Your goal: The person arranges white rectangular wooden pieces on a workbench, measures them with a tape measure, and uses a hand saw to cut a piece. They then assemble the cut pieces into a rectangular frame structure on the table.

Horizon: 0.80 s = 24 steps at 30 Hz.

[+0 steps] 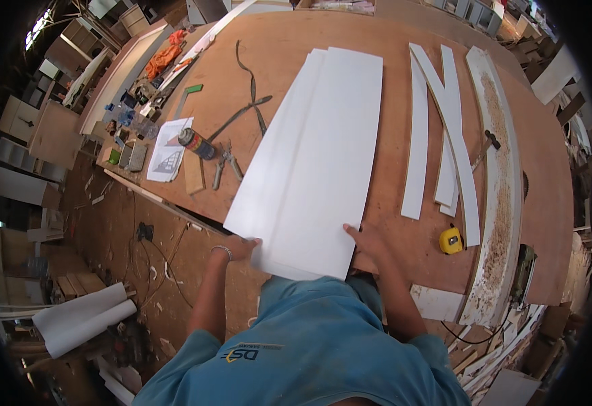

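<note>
Long white panels (336,149) lie stacked and slightly fanned across the workbench, their near ends reaching past its front edge to my body. At the near left corner, my left hand (240,247) is closed on the edge of the white panels, thumb on the top face. My right hand (370,245) grips the right edge near the same end, with its thumb on top and its fingers hidden below. How many panels each hand holds cannot be made out.
Right of the panels lie white strips (415,135), a yellow tape measure (450,240), a hammer (491,141) and a long dusty board (495,183). On the left are a spray can (196,143), pliers (225,162), printed sheets (169,150) and dark straps (252,101). Offcuts litter the floor.
</note>
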### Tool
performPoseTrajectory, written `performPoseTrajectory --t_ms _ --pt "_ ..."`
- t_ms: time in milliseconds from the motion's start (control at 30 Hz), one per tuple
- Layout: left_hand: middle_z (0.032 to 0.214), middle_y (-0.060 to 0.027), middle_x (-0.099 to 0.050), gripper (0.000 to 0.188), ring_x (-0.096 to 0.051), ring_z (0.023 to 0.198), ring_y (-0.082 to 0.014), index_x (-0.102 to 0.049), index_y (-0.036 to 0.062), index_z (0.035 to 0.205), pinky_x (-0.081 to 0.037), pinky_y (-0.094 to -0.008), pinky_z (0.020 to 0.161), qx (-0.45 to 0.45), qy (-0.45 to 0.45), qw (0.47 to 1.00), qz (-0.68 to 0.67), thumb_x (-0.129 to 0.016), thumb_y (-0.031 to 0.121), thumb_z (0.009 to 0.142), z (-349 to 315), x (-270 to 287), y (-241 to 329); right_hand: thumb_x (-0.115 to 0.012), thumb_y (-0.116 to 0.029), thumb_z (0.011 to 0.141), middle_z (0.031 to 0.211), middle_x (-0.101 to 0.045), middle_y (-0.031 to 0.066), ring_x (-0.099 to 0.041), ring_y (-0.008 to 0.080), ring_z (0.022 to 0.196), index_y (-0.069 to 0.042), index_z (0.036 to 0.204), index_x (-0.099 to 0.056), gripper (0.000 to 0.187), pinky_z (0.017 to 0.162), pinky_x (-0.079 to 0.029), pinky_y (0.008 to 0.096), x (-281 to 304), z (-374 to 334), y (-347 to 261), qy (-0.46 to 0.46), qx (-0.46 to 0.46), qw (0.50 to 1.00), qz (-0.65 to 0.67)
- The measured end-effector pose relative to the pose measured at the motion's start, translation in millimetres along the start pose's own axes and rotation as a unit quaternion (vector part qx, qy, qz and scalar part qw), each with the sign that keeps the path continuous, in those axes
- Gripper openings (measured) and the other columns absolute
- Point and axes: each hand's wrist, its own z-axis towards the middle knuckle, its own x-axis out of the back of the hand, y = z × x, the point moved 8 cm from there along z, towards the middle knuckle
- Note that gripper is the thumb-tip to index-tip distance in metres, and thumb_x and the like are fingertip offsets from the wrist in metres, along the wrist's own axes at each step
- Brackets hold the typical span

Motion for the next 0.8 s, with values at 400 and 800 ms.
performPoseTrajectory --t_ms 400,800 --pt "0.129 -0.0324 -0.056 0.069 -0.055 0.120 -0.0470 -0.059 -0.0100 0.122 -0.045 -0.0516 0.105 -0.084 0.280 0.935 -0.199 -0.064 0.053 0.093 62.7 91.0 33.3 -0.079 -0.019 0.090 0.125 -0.064 0.0171 -0.065 0.0295 0.110 0.007 0.138 -0.052 0.061 0.099 -0.052 0.0400 -92.7 6.8 -51.0 0.137 -0.018 0.911 0.390" --pt "0.113 -0.0230 -0.073 0.074 -0.070 0.105 -0.0287 -0.063 -0.0126 0.127 -0.053 -0.0359 0.094 -0.189 0.049 0.868 -0.456 -0.061 0.056 0.099 76.0 87.9 54.5 -0.073 -0.044 0.094 0.138 -0.060 0.0239 -0.059 0.0355 0.124 0.005 0.145 -0.049 0.075 0.107 -0.045 0.0442 -54.3 -18.8 -134.4 0.239 0.026 0.970 0.038"
